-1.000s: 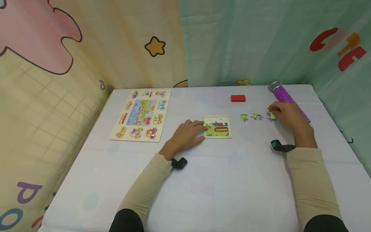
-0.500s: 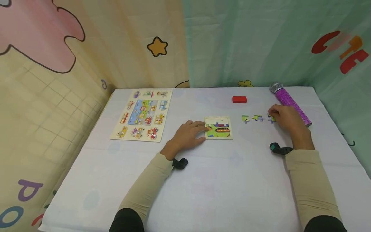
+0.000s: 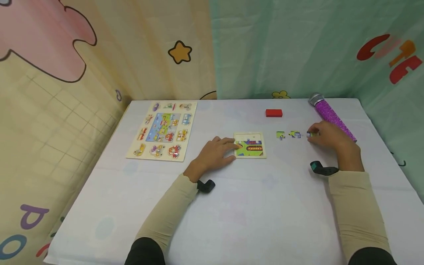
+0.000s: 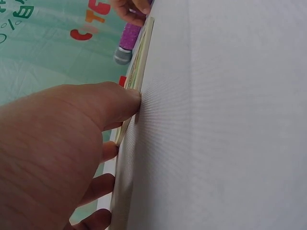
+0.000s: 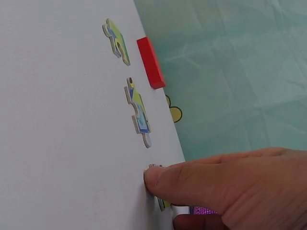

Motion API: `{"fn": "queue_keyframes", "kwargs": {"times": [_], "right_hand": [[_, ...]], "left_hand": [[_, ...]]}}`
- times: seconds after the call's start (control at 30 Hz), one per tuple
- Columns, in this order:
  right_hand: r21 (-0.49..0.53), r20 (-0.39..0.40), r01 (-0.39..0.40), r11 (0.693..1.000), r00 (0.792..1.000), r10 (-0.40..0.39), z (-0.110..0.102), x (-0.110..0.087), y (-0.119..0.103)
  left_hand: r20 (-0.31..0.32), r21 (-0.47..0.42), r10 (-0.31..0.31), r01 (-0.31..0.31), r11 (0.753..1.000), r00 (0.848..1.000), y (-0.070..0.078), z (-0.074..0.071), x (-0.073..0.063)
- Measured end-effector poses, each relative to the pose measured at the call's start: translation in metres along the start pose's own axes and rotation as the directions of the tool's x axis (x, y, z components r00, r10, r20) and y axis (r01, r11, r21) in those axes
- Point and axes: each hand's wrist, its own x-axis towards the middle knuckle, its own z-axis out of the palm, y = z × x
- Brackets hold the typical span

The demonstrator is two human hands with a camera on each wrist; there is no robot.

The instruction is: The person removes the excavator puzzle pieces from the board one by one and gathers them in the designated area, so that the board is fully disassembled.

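My left hand [image 3: 215,154] rests at the left side of a small jigsaw tray [image 3: 249,134], its fingers extended. One fingertip lies on the picture and the thumb is at the near-left corner. The tray shows a green scene with a tracked vehicle; its upper part is bare. To the right, my right hand [image 3: 328,137] pinches a jigsaw piece [image 3: 311,134] between thumb and fingers, close over the table. In the right wrist view the thumb covers most of that piece [image 5: 162,203]. Two more pieces, one on the left [image 3: 280,135] and one in the middle [image 3: 294,134], lie beside it.
A red block [image 3: 274,113] sits behind the loose pieces. A purple glitter microphone [image 3: 332,116] lies just beyond my right hand. At the far left is a large wooden vehicle puzzle board [image 3: 188,143]. Printed curtains [image 3: 281,48] stand behind the white table [image 3: 258,221].
The right-hand piece has tilted up between my right thumb and fingers, so less of its face shows. My left hand keeps its place on the tray.
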Motion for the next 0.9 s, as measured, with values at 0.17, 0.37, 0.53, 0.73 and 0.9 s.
{"fn": "queue_keyframes", "kwargs": {"times": [0.17,0.37,0.53,0.73,0.9], "right_hand": [[0.017,0.011,-0.007,1.000,1.000,0.007,0.002,0.001,0.003],[0.085,0.027,-0.073,0.994,0.997,0.071,-0.005,-0.002,-0.007],[0.125,-0.028,0.069,0.990,0.997,-0.066,-0.003,0.001,-0.050],[0.124,0.055,0.327,0.937,0.940,-0.336,0.035,0.015,-0.122],[0.053,0.125,0.355,0.933,0.925,-0.359,0.063,0.036,-0.161]], "left_hand": [[-0.001,-0.006,0.009,-0.009,1.000,1.000,-0.001,-0.001,0.000],[0.009,-0.046,0.016,-0.015,0.999,1.000,-0.002,-0.002,0.000],[0.010,-0.057,-0.005,0.006,0.998,1.000,-0.003,-0.002,-0.001],[-0.004,-0.068,0.006,-0.007,0.998,1.000,-0.005,0.000,0.002],[-0.001,-0.056,-0.017,0.017,0.998,1.000,-0.004,0.001,0.005]]}}
